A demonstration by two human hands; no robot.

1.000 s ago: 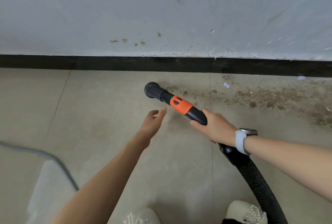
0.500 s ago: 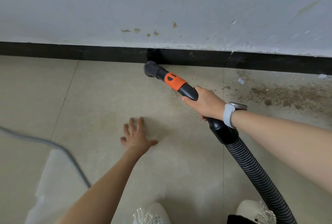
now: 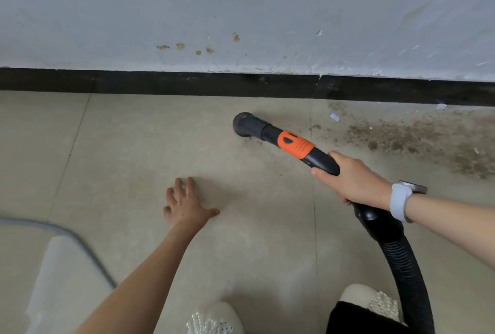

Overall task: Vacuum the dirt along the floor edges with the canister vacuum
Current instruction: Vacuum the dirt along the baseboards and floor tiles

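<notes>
Nozzle point(image 3: 244, 123) now off the skirting; right hand point(image 3: 356, 181) gripping wand, left point(image 3: 187, 206) flat

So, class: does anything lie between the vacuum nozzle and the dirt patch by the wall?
Nothing visible does. Bare tile with a few crumbs separates the nozzle from the dirt patch; the left hand rests flat on the floor, well aside.

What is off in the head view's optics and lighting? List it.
Head view: wide-angle bending bows the black baseboard; light is soft, with a faint shadow beside the left hand; no glare on the floor tiles; the nozzle, dirt and right hand look sharp.
</notes>
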